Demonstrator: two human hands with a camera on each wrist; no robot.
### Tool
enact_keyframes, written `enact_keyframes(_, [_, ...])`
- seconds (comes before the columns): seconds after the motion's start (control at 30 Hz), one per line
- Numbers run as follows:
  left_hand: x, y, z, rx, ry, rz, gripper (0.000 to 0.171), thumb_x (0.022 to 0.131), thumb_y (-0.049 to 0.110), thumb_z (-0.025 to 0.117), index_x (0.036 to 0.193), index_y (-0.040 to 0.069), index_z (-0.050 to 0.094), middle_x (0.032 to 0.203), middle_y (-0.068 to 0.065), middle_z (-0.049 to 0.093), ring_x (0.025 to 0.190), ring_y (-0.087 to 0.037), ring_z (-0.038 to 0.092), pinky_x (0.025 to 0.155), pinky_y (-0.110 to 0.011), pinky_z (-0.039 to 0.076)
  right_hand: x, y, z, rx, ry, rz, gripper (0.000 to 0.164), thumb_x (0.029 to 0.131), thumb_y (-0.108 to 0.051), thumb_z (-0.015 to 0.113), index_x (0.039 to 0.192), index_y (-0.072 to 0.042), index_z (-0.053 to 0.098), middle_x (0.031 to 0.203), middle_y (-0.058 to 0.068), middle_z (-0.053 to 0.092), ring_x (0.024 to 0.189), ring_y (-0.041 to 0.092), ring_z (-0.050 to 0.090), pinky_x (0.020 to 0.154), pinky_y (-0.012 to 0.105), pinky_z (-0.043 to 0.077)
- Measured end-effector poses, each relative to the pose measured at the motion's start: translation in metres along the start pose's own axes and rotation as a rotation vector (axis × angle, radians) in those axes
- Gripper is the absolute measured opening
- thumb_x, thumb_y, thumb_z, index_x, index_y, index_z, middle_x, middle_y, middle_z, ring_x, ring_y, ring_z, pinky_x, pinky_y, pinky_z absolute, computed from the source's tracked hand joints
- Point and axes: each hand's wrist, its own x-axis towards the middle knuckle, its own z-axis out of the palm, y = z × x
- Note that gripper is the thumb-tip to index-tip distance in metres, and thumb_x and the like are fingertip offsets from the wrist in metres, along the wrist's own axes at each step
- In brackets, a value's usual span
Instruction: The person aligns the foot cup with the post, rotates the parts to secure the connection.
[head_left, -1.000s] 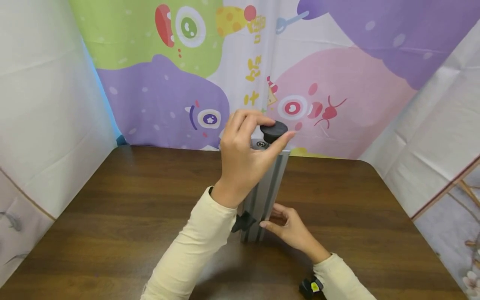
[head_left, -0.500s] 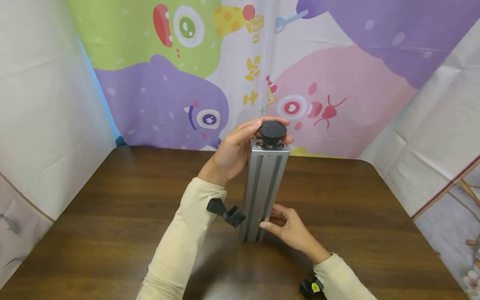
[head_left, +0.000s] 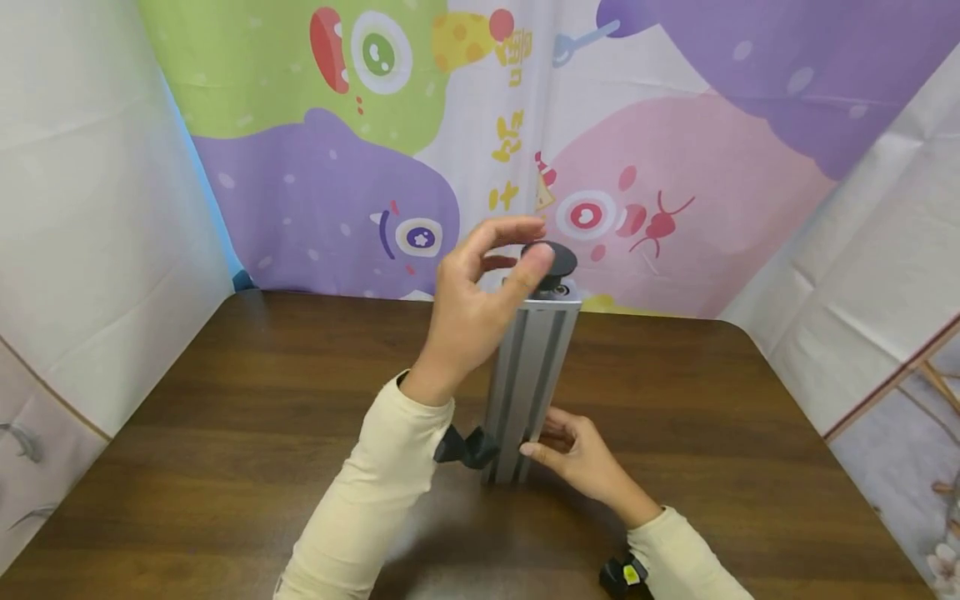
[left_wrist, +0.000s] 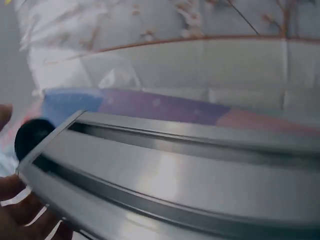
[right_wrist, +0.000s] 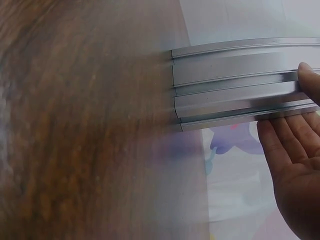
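Note:
A silver grooved aluminium profile (head_left: 525, 383) stands upright on the table. On its top end sits a black levelling foot (head_left: 564, 260) with a round disc, next to a small round screw hole (head_left: 562, 291). My left hand (head_left: 476, 304) is at the foot, its thumb in front of the disc and the other fingers spread behind and above. In the left wrist view the foot (left_wrist: 32, 137) lies between thumb and fingers, with a gap at the thumb. Low on the profile, my right hand (head_left: 581, 462) pinches its side, thumb on the front face, fingers behind (right_wrist: 287, 140).
The dark wood table (head_left: 300, 417) extends around the profile. A cartoon-printed curtain (head_left: 337, 192) hangs behind it, with pale cloth walls (head_left: 90, 167) at the sides. Black camera mounts (head_left: 467, 447) are worn on both wrists.
My left hand swung from pinching the foot to behind it, then came back to its left front with the thumb before the disc. The right hand and profile stayed put.

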Motion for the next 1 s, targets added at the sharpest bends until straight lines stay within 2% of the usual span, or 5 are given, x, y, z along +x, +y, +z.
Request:
enact_keyframes(0.13, [-0.002,0.003,0.010,0.390,0.158,0.242,0.040,0.072,0.025,0.085,0.095,0.000,0.064,0.093,-0.010,0.064,0.093,-0.019,0.059,0.082,-0.030,0.046,0.001,0.001,0.000,-0.009,0.006,-0.020,0.039,0.086,-0.005,0.070,0.123,0.004,0.059,0.113,0.018,0.067,0.102,0.011,0.065,0.086,0.032,0.053])
enact_keyframes(0.23, [-0.001,0.000,0.012,0.406,0.182,0.281,0.038,0.071,0.024,0.086,0.090,0.000,0.064,0.088,-0.010,0.063,0.088,-0.020,0.060,0.079,-0.028,0.047,0.001,0.002,0.000,-0.015,0.009,-0.025,0.037,0.086,-0.005,0.070,0.121,0.003,0.060,0.112,0.017,0.068,0.102,0.010,0.065,0.086,0.031,0.053])
enact_keyframes(0.6, [0.006,-0.023,-0.011,-0.574,-0.424,-0.115,0.044,0.102,0.020,0.043,0.135,-0.009,0.043,0.125,-0.014,0.061,0.126,-0.030,0.049,0.099,-0.038,0.043,0.000,0.002,0.000,0.007,0.004,-0.010,0.041,0.086,-0.004,0.069,0.124,0.006,0.058,0.114,0.020,0.066,0.103,0.011,0.065,0.085,0.031,0.053])
enact_keyframes(0.77, [0.010,-0.027,-0.007,-0.737,-0.526,-0.163,0.048,0.099,0.015,0.027,0.140,-0.009,0.035,0.124,-0.006,0.062,0.133,-0.034,0.041,0.102,-0.037,0.039,0.000,0.001,-0.002,0.001,0.002,-0.013,0.039,0.087,-0.004,0.069,0.123,0.006,0.058,0.112,0.020,0.067,0.101,0.011,0.066,0.084,0.030,0.054])
enact_keyframes(1.0, [0.011,-0.028,-0.009,-0.718,-0.567,-0.216,0.054,0.098,0.019,0.023,0.146,-0.006,0.029,0.129,-0.009,0.060,0.125,-0.027,0.049,0.098,-0.035,0.041,0.000,0.001,0.000,0.002,0.001,-0.003,0.040,0.087,-0.004,0.069,0.124,0.006,0.057,0.113,0.020,0.067,0.101,0.011,0.065,0.084,0.029,0.054])
